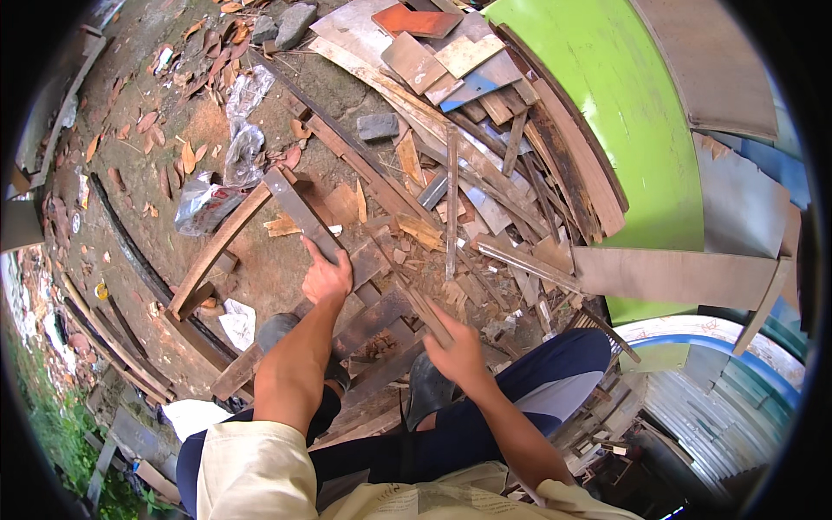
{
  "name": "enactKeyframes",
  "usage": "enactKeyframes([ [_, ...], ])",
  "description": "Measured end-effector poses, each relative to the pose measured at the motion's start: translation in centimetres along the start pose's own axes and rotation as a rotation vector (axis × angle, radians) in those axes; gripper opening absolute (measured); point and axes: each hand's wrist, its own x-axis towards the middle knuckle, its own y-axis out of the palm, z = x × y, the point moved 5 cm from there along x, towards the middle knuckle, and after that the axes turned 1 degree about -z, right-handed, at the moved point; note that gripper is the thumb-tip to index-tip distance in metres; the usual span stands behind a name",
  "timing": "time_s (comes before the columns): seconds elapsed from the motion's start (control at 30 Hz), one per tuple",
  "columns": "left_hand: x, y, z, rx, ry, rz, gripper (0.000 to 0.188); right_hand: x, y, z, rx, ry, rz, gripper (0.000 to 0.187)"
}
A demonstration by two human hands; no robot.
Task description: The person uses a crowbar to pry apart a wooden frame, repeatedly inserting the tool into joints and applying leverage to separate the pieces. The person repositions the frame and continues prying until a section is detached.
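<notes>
My left hand (327,270) is closed on the near end of a flat grey-brown board (299,208). The board's far end meets a long wooden slat (224,243) at a corner. In my right hand (458,348) is a narrow brown wooden stick (426,308), gripped near its lower end and pointing away to the upper left. Its far tip is hard to make out against the scrap behind it. Under and between my hands lie several weathered planks (374,325) on the dirt, beside my dark shoes (427,390).
A heap of scrap boards (472,95) lies ahead to the right, beside a bright green panel (607,113). A grey stone block (378,127) and crumpled clear plastic (208,204) are on the ground ahead. A dark curved pole (130,234) lies at the left among dry leaves.
</notes>
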Motion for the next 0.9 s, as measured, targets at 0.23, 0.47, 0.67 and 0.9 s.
enactKeyframes([
  [0.23, 0.5, 0.0, -1.1, -0.012, 0.035, -0.028, 0.097, 0.5, -0.4, 0.5, 0.080, -0.009, 0.006, 0.059],
  [0.47, 0.4, 0.1, -0.4, -0.016, 0.015, -0.008, 0.098, -0.9, 0.2, -0.6, 0.069, -0.084, -0.074, 0.060],
  [0.67, 0.2, -0.2, -0.8, -0.020, 0.007, 0.007, 0.098, -3.8, -4.0, 1.0, 0.043, -0.064, -0.048, 0.058],
  [0.9, 0.4, -0.4, -1.5, -0.019, 0.021, 0.034, 0.099, 4.7, 2.2, 0.7, 0.067, -0.019, -0.048, 0.058],
])
